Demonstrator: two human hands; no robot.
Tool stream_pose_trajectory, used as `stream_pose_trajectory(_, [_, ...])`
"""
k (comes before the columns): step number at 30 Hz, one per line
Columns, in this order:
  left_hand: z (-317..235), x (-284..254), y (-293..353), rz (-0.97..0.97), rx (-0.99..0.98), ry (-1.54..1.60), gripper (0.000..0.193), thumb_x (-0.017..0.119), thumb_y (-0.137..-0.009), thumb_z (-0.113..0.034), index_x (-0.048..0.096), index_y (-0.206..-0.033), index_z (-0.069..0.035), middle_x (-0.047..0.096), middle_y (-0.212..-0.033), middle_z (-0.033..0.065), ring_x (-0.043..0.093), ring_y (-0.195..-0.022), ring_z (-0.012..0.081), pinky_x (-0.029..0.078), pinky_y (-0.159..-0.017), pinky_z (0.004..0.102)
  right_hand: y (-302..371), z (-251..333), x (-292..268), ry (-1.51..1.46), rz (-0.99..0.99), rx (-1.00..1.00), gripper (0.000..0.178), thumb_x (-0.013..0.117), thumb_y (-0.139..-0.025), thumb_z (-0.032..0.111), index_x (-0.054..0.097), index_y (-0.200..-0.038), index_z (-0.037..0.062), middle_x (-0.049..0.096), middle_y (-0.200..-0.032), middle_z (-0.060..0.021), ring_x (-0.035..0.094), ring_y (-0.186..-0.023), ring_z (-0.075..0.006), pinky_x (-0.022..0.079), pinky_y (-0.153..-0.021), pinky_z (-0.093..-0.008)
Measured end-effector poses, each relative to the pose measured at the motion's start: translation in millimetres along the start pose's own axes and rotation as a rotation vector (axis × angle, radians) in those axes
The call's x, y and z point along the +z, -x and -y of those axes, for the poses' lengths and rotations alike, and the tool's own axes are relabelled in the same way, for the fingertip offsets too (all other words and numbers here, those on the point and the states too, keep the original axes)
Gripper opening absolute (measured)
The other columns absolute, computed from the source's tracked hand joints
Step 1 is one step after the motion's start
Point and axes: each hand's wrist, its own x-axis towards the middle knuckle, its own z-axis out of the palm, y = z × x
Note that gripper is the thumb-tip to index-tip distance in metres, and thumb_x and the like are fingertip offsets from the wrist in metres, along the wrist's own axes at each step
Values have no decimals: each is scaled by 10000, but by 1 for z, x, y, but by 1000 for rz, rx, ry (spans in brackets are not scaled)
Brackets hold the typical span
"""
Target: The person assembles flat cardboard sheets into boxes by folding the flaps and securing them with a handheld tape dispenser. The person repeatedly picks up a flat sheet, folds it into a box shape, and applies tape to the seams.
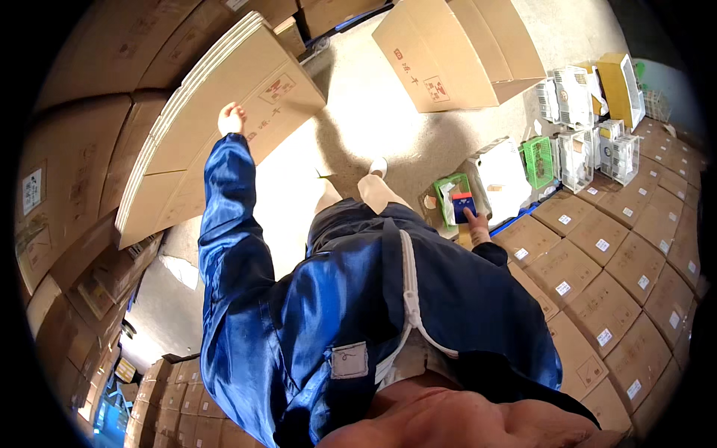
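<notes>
Head view: bare hands well apart, flat board at one, baskets at the other.
Left hand (232, 118): fingers curled in; cannot tell whether they pinch a sheet.
Flattened cartons (216, 153): stacked on edge, right beside the left fingers, seemingly leaning; could slide or fan out if tugged unevenly, I judge.
Right hand (476, 219): fingers closed on a red-and-blue object (463, 208), kind unclear.
Green basket (448, 178): just past the right fingertips, overlapped by the object; contact unclear. Loose grip could drop it in; low carry could snag the rim.
Open carton (448, 63): beyond both hands' fingers; a toppling stack might knock it.
</notes>
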Motion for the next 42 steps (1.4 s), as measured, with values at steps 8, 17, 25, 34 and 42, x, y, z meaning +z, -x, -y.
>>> stream_pose_trajectory(8, [-46, -100, -35, -326, 613, -901, 394, 602, -684, -57, 507, -1054, 37, 559, -960, 201, 541, -924, 323, 435, -803, 391, 28, 80, 22, 143, -31, -63, 708, 602, -640, 625, 619, -854, -50, 633, -778, -177, 613, -722, -301, 459, -644, -380])
stream_pose_trajectory(17, [-98, -140, -31, -237, 815, -1298, 647, 645, -667, -147, 360, -1237, -36, 311, -1319, 165, 284, -1221, 331, 212, -1000, 470, 67, 141, 81, 4, -1, 12, 625, 683, -616, 523, 622, -905, -28, 640, -853, -148, 617, -776, -232, 461, -735, -319])
stream_pose_trajectory(25, [-64, -162, -56, -39, 773, -1430, 791, 670, -641, -191, 276, -1318, -88, 215, -1371, 192, 222, -1258, 346, 203, -1015, 468, 77, 111, 120, -69, -3, 47, 555, 705, -624, 461, 617, -844, -41, 634, -818, -141, 602, -769, -231, 452, -722, -317])
stream_pose_trajectory(34, [-57, -164, -53, 63, 730, -1496, 605, 685, -669, -248, 412, -1184, -85, 534, -986, 150, 527, -910, 281, 423, -769, 391, 62, 178, 147, 27, 70, -101, 595, 672, -657, 467, 607, -836, -96, 631, -763, -174, 603, -669, -222, 463, -629, -319])
stream_pose_trajectory(42, [-55, -113, 54, 284, 865, -1549, 621, 694, -661, -328, 439, -1176, -93, 503, -1036, 142, 519, -929, 285, 429, -761, 385, 98, 166, 144, 44, 106, -218, 489, 642, -689, 451, 618, -818, -21, 631, -749, -142, 602, -687, -242, 454, -658, -332])
